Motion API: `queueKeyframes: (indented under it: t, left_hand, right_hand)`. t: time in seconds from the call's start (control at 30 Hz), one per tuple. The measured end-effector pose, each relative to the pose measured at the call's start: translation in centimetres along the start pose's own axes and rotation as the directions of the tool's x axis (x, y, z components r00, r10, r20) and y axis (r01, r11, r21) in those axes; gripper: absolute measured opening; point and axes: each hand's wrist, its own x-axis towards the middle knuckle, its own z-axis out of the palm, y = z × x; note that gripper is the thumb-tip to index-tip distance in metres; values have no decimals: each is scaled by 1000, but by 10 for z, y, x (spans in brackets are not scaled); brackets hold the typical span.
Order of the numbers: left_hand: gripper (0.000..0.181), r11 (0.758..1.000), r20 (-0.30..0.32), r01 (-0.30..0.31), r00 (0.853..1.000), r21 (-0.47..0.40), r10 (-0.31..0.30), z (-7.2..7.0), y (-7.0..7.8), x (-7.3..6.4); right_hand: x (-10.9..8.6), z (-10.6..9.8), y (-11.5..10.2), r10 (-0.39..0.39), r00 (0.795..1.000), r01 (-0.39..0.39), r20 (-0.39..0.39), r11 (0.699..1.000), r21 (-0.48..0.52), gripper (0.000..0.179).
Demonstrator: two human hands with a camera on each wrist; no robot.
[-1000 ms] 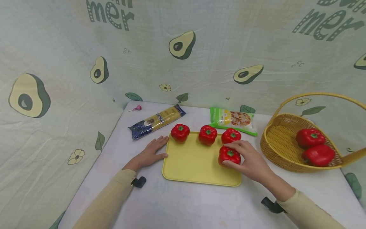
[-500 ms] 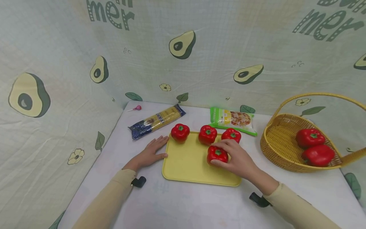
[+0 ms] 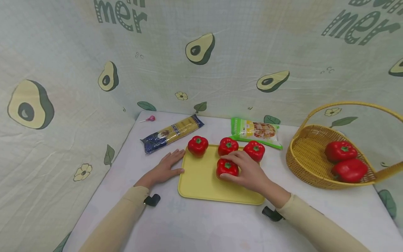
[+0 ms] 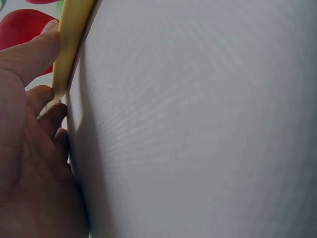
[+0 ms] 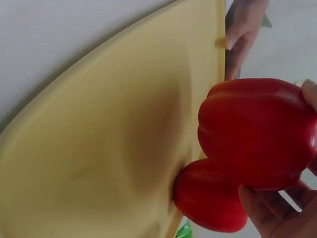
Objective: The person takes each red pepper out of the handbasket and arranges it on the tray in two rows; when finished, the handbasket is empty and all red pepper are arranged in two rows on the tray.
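One red bell pepper [image 3: 226,169] is gripped by the right hand [image 3: 248,172] above the yellow tray [image 3: 201,187]; left hand [image 3: 162,170], fingers extended, touches the tray's edge.

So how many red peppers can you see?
6. At the far edge of the yellow tray: left pepper, middle pepper, right pepper. The right hand grips a fourth pepper. The basket holds a back pepper and front pepper; more could hide there.
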Motion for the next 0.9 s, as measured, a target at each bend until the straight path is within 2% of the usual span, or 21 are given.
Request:
queueKeyframes:
  t: [0.43, 0.67, 0.9]
  left_hand:
    - [82, 1000, 0, 6, 1000, -3, -6, -1, 2, -1]
    - [82, 1000, 0, 18, 1000, 3, -18, 0, 0, 1]
    - [82, 1000, 12, 30, 999, 3, -30, 1, -1, 0]
  right_hand:
    - [25, 20, -15, -64, 998, 63, 26, 997, 38, 60]
    - [39, 33, -22, -92, 994, 90, 66, 995, 34, 60]
    - [49, 47, -29, -127, 990, 124, 65, 991, 47, 61]
